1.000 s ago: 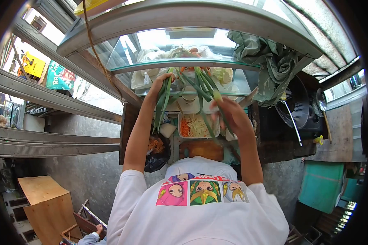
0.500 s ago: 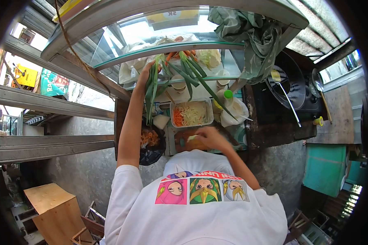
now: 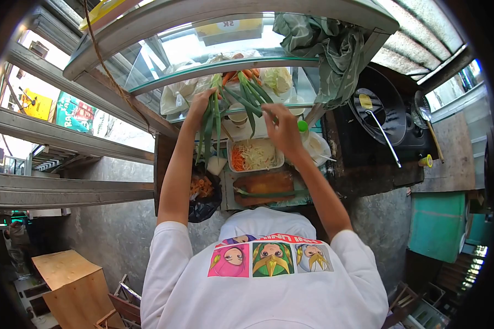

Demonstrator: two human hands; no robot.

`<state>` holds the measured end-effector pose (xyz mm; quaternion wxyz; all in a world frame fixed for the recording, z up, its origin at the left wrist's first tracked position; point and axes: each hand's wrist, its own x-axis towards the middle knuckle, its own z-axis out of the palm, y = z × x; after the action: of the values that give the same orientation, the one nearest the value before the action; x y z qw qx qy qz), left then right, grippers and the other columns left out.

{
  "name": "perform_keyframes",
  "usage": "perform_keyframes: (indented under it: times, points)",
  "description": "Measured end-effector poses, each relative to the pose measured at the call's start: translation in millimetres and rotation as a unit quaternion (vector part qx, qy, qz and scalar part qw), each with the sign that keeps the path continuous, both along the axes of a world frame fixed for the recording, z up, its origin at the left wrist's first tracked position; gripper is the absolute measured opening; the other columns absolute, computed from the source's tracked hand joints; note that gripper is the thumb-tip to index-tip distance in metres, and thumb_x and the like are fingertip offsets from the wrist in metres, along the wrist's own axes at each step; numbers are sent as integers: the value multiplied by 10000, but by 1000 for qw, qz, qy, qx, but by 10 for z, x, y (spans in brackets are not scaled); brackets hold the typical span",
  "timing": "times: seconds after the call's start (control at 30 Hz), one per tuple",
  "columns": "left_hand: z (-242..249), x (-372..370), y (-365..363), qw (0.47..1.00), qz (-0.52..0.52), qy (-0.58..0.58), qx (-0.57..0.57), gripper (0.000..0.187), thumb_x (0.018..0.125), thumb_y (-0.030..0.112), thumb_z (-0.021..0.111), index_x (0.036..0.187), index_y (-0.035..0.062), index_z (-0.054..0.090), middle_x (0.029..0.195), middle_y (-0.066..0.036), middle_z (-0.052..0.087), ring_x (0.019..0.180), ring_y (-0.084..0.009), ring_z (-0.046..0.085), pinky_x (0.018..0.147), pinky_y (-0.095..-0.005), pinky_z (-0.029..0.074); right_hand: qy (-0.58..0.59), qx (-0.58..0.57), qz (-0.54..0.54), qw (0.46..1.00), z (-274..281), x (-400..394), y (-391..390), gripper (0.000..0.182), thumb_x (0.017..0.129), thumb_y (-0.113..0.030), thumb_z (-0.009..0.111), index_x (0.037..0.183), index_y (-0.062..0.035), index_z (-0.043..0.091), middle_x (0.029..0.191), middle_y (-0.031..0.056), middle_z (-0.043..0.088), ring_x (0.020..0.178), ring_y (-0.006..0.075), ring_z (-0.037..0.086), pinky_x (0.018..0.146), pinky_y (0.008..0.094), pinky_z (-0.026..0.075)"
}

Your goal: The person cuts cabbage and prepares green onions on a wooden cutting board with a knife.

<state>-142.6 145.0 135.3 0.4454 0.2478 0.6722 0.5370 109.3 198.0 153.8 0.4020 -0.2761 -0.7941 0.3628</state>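
My left hand (image 3: 200,105) is wrapped round spring onions (image 3: 207,131), whose long green leaves hang down at the left, below the glass shelf. The fingers of my right hand (image 3: 281,129) are closed on the leaves of another spring onion bunch (image 3: 249,101), which spreads over the shelf edge. Nearer me, a single spring onion stalk (image 3: 266,194) lies across the wooden cutting board (image 3: 269,182). Between board and shelf stands a clear plastic tub (image 3: 258,171) of shredded carrot and cabbage. The tips of the right-hand leaves are hidden by my right hand.
Carrots (image 3: 251,73) and a cabbage (image 3: 277,79) rest on the shelf. A black bag (image 3: 207,205) with orange scraps sits at the left. To the right are a green-capped bottle (image 3: 303,126), a wok (image 3: 392,123) and a skimmer (image 3: 422,109). A grey-green cloth (image 3: 337,60) hangs from the frame.
My right hand has risen from the cutting board to the right-hand spring onion leaves. A stalk now shows on the board. My left hand keeps its hold.
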Motion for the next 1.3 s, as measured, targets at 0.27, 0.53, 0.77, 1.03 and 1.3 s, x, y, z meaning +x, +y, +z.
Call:
perform_keyframes:
  times: [0.27, 0.53, 0.77, 1.03, 1.3]
  points:
    - [-48, 82, 81, 1000, 0, 12, 23, 261, 897, 273, 543, 929, 54, 681, 670, -2, 561, 531, -105, 538, 479, -247, 453, -206, -31, 52, 977, -44, -642, 782, 316, 724, -49, 544, 1017, 48, 612, 821, 196, 647, 784, 313, 626, 739, 380, 483]
    - [18, 88, 62, 1000, 26, 1, 7, 308, 848, 342, 605, 932, 52, 668, 704, -13, 579, 544, -115, 531, 491, -268, 448, -147, 17, 60, 987, -231, -766, 936, 229, 688, -69, 556, 870, 29, 655, 744, 180, 646, 716, 294, 640, 701, 355, 495]
    - [109, 156, 85, 998, 28, 44, -36, 350, 774, 350, 694, 847, 15, 627, 653, -32, 568, 526, -130, 561, 471, -281, 463, -158, 58, 59, 984, -160, -765, 971, 217, 701, -49, 538, 855, 55, 651, 698, 187, 637, 644, 269, 656, 647, 344, 508]
    - [87, 109, 94, 998, 37, 39, -40, 348, 772, 345, 694, 837, 9, 630, 638, -32, 564, 511, -127, 554, 459, -281, 456, -134, -244, 108, 954, 164, -770, 1228, 155, 776, 19, 507, 824, 121, 613, 698, 169, 628, 539, 268, 666, 442, 287, 562]
    - [85, 110, 80, 998, 41, 36, -31, 344, 770, 346, 688, 832, 9, 651, 639, -31, 571, 525, -124, 555, 463, -280, 443, -244, -170, 180, 937, 736, -788, 1198, 243, 808, -109, 556, 1025, -3, 574, 818, 92, 619, 547, 137, 614, 436, 249, 506]
